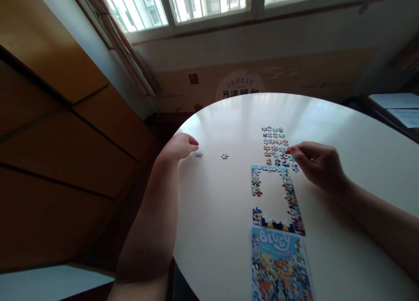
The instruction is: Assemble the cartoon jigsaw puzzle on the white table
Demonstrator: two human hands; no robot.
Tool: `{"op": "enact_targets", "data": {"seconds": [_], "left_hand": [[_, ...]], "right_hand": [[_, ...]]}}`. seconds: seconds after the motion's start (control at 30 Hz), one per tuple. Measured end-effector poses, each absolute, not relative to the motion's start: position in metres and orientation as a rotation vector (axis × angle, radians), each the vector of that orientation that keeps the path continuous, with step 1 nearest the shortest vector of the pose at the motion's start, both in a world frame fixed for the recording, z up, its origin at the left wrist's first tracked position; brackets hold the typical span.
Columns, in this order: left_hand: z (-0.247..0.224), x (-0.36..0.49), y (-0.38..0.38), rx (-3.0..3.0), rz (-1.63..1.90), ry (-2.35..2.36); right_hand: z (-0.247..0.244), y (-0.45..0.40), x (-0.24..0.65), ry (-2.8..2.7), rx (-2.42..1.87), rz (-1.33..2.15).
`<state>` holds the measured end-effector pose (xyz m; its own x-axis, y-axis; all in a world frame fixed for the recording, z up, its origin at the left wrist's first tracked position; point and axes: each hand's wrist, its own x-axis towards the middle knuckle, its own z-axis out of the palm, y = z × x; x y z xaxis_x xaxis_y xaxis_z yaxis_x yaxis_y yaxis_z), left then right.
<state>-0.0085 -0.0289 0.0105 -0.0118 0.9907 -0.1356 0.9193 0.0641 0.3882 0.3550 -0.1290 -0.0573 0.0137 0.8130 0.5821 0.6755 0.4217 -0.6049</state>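
Observation:
My left hand [183,145] is at the table's left edge, fingers curled together, just above a small puzzle piece [199,155]; whatever it may hold is too small to make out. Another loose piece [224,156] lies a little to the right. My right hand [316,161] is closed in a pinch at the right side of the rows of loose pieces [270,142]; its fingertips hide what is between them. Nearer to me lies a joined puzzle border [296,211], with a gap on its left side. Below it is a colourful Bluey picture sheet [279,266].
The round white table [212,213] has its curved edge on the left and far side. A wooden cabinet [49,131] stands at the left. Beyond the table are a printed cardboard panel [203,89] and windows. Papers [396,101] lie at the far right.

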Motion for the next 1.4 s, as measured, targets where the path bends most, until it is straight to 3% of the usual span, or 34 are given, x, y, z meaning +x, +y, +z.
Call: {"op": "enact_targets", "data": {"seconds": [0.3,0.8,1.13,1.4], "left_hand": [[0.009,-0.008,-0.029,1.982,-0.055,1.943],[0.01,-0.008,-0.03,2.003,-0.193,1.807],[0.011,0.048,-0.058,1.867,0.448,1.017],[-0.008,0.113,-0.097,1.532,0.504,0.84]], "right_hand": [[-0.059,-0.129,0.357,-1.66,-1.347,0.191],[-0.055,-0.13,0.354,-1.636,-1.334,0.216],[-0.034,-0.145,0.337,-1.828,-1.135,0.29],[-0.027,-0.154,0.33,-2.023,-0.96,0.379]]}}
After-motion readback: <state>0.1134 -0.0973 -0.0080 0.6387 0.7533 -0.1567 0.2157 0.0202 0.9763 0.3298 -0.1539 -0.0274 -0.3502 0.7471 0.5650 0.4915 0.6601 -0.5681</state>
